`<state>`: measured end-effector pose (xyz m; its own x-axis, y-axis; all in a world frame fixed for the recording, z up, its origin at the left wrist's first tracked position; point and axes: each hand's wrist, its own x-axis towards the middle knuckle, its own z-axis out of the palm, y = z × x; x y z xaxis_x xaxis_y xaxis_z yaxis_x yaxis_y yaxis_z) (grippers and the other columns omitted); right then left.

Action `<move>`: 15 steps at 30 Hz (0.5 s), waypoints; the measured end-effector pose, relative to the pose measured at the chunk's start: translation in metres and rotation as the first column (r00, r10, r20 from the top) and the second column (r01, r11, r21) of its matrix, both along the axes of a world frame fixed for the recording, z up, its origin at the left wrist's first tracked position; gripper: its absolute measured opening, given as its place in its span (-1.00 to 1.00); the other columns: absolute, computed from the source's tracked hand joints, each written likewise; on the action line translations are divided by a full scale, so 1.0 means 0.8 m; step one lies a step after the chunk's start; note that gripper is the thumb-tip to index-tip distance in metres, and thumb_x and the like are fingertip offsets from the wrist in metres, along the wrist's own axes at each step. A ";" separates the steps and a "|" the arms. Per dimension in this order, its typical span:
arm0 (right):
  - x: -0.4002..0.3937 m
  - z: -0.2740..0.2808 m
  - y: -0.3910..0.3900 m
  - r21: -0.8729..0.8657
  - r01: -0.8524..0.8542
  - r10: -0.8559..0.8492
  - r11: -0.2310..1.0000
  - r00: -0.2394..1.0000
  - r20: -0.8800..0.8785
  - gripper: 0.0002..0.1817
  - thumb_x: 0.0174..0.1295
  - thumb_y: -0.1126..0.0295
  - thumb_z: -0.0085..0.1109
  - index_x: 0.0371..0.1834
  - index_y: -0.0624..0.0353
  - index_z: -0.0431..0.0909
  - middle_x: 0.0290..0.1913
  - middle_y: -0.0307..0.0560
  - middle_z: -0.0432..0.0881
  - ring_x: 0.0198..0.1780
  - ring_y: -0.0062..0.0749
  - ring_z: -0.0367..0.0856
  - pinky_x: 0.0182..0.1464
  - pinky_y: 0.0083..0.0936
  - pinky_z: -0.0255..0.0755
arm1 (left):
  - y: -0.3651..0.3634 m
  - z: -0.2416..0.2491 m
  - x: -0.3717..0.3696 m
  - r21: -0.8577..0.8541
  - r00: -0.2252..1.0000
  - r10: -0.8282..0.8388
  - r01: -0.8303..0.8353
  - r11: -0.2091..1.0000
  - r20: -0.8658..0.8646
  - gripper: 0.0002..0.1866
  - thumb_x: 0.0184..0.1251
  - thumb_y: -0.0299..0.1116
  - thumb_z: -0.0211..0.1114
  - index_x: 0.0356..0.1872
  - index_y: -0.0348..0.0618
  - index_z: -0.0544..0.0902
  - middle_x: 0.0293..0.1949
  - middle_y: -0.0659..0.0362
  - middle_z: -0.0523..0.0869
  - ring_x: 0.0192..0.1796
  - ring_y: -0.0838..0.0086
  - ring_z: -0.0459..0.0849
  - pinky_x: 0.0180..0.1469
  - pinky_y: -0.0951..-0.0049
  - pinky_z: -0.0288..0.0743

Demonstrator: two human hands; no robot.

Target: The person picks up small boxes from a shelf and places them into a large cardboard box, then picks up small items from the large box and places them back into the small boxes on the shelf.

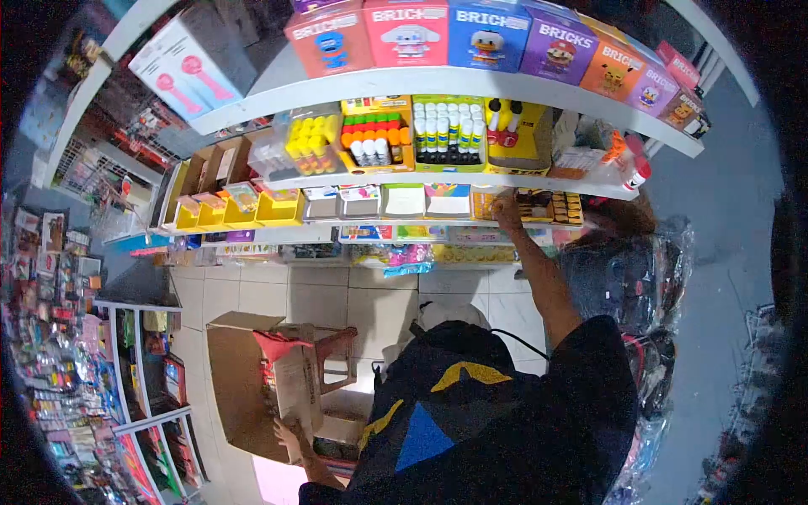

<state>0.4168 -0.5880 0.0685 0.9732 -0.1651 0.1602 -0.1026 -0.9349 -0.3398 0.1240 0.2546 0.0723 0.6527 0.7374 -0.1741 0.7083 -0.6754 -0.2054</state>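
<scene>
**Ana:** Reaching up with the right hand (507, 210), the person has their fingers at the front of a shelf tray (551, 207) of small yellow and dark items, just right of a yellow tray (486, 202). From this angle I can't tell whether that hand is closed around one of the items or only pressing on the tray.

**Ben:** And the other hand?

**Ana:** The left hand (286, 432) is low, gripping the edge of an open cardboard box (244, 379) that stands on the tiled floor (320, 295) beside a wooden stool (341, 353). The fingers curl over a flap, so it is grasping the box, not loose.

**Ben:** How far along would you say the stocking is?

**Ana:** Judging by the shelves, well along. The row above holds full displays of glue sticks (449, 130) and yellow bottles (310, 136), and the top shelf carries a line of BRICKS boxes (488, 34). The trays of paper pads (402, 200) look filled too. What's left seems to be whatever remains in the box, and its inside is mostly hidden, so I can't say how much.

**Ben:** Anything crowding them?

**Ana:** Plastic-wrapped dark bags (627, 278) hang just beside the raised arm.
</scene>
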 end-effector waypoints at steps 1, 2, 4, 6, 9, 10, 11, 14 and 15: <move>-0.002 -0.021 -0.001 0.405 0.070 -0.099 0.912 0.994 0.051 -0.83 0.02 0.41 0.09 -0.34 0.24 0.46 -0.37 -0.03 0.52 -0.21 -0.27 0.50 -0.07 -0.23 0.37 | -0.003 -0.003 0.005 -0.016 1.000 0.018 -0.018 1.000 -0.003 -0.12 -0.10 0.07 0.33 0.28 0.05 0.15 0.19 0.06 0.34 0.23 0.14 0.28 0.15 -0.11 0.15; -0.004 -0.040 -0.001 0.741 0.072 -0.232 0.668 0.966 0.115 -0.83 -0.13 0.51 0.14 -0.41 0.26 0.46 -0.37 -0.01 0.53 -0.17 -0.23 0.50 -0.11 -0.25 0.38 | -0.006 -0.006 0.010 -0.031 0.999 0.036 -0.036 0.999 -0.007 -0.12 -0.09 0.05 0.33 0.29 0.05 0.12 0.20 0.05 0.33 0.25 0.12 0.25 0.16 -0.12 0.15; -0.010 -0.026 0.004 0.582 0.188 -0.209 0.791 0.977 -0.031 -0.73 -0.13 0.53 0.18 -0.30 0.25 0.44 -0.27 -0.01 0.53 -0.12 -0.21 0.48 -0.06 -0.23 0.35 | -0.005 -0.021 0.022 -0.040 0.992 0.123 -0.122 0.992 0.027 -0.10 -0.10 0.07 0.34 0.28 0.05 0.10 0.18 0.03 0.34 0.24 0.10 0.25 0.16 -0.13 0.15; -0.010 -0.004 0.017 0.393 0.261 -0.274 0.882 0.962 -0.024 -0.68 -0.12 0.50 0.22 -0.24 0.23 0.42 -0.17 -0.01 0.50 -0.12 -0.19 0.48 -0.09 -0.22 0.35 | -0.008 -0.007 0.027 -0.100 0.993 0.118 -0.117 0.988 0.006 -0.06 -0.14 0.10 0.35 0.28 0.04 0.08 0.16 0.01 0.36 0.22 0.08 0.28 0.15 -0.16 0.13; 0.000 -0.025 0.016 0.226 0.245 -0.286 0.943 0.943 0.170 -0.63 -0.08 0.49 0.24 -0.16 0.19 0.40 -0.09 0.02 0.47 -0.11 -0.17 0.48 -0.12 -0.23 0.36 | -0.005 0.010 0.035 -0.177 0.990 0.134 -0.138 0.974 -0.033 -0.02 -0.17 0.15 0.34 0.29 0.02 0.06 0.14 -0.02 0.37 0.20 0.06 0.31 0.16 -0.20 0.10; 0.003 -0.040 0.010 0.189 0.228 -0.273 0.955 0.926 0.261 -0.62 -0.06 0.48 0.24 -0.13 0.18 0.39 -0.08 0.04 0.47 -0.11 -0.16 0.48 -0.12 -0.23 0.36 | -0.005 0.015 0.039 -0.209 0.988 0.146 -0.155 0.966 -0.059 0.00 -0.18 0.17 0.33 0.29 0.01 0.06 0.14 -0.04 0.36 0.20 0.05 0.32 0.16 -0.22 0.09; 0.006 -0.042 0.009 0.188 0.209 -0.253 0.960 0.933 0.258 -0.62 -0.05 0.48 0.24 -0.12 0.17 0.39 -0.09 0.05 0.47 -0.11 -0.16 0.48 -0.12 -0.23 0.36 | -0.003 0.017 0.043 -0.247 0.983 0.160 -0.178 0.952 -0.091 0.01 -0.19 0.19 0.32 0.30 0.00 0.05 0.14 -0.05 0.36 0.19 0.04 0.33 0.16 -0.23 0.07; 0.012 -0.050 0.008 0.170 0.196 -0.235 0.966 0.938 0.256 -0.64 -0.03 0.47 0.22 -0.12 0.17 0.38 -0.17 0.04 0.46 -0.13 -0.16 0.47 -0.12 -0.23 0.38 | 0.004 0.011 0.048 -0.317 0.979 0.138 -0.180 0.931 -0.148 0.04 -0.20 0.23 0.30 0.31 -0.02 0.03 0.15 -0.07 0.36 0.18 0.02 0.34 0.16 -0.26 0.05; 0.017 -0.055 0.008 0.154 0.219 -0.254 0.963 0.930 0.264 -0.65 -0.03 0.47 0.21 -0.14 0.18 0.39 -0.20 0.03 0.46 -0.14 -0.16 0.47 -0.12 -0.24 0.38 | 0.011 0.003 0.046 -0.331 0.983 0.111 -0.156 0.931 -0.149 0.04 -0.20 0.23 0.30 0.31 -0.03 0.03 0.15 -0.07 0.35 0.19 0.01 0.33 0.16 -0.26 0.05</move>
<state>0.4302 -0.5817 0.0247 0.8223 -0.4200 0.3839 -0.2009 -0.8455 -0.4947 0.1608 0.2634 0.0744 0.5087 0.6981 -0.5039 0.7801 -0.6214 -0.0732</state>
